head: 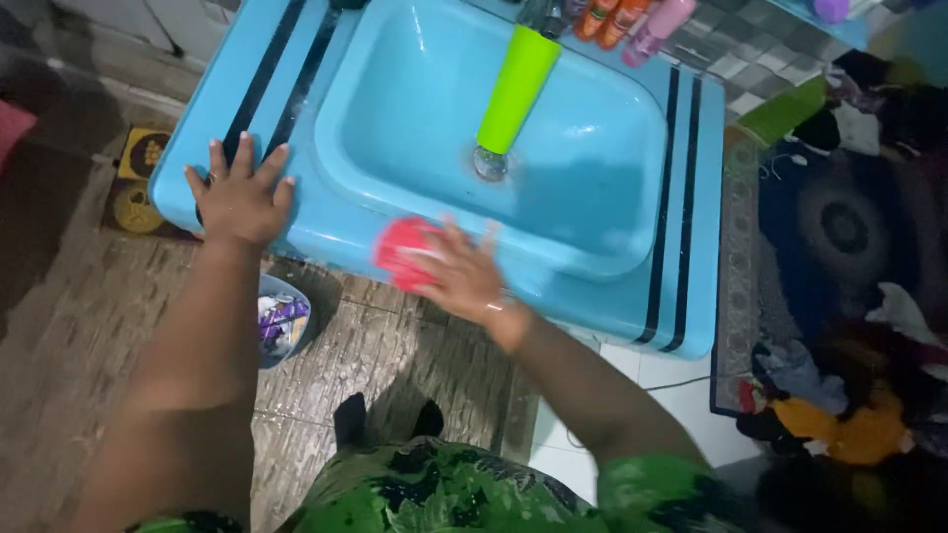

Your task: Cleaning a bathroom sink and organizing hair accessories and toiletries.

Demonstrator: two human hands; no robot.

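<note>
A light blue sink (632, 281) with black stripes fills the upper middle of the head view. My left hand (242, 197) lies flat, fingers spread, on the sink's left rim. My right hand (462, 274) presses a red sponge (403, 249) against the sink's front rim; motion blur softens both. A lime green spout (515, 91) reaches over the basin, and its tip hangs above the drain area.
Orange and pink bottles (632, 22) stand at the sink's back edge. A small bowl (281, 321) with purple contents sits on the brown tiled floor under the left rim. Clothes and a dark rug (839, 232) lie at the right. My green patterned shirt (444, 489) shows below.
</note>
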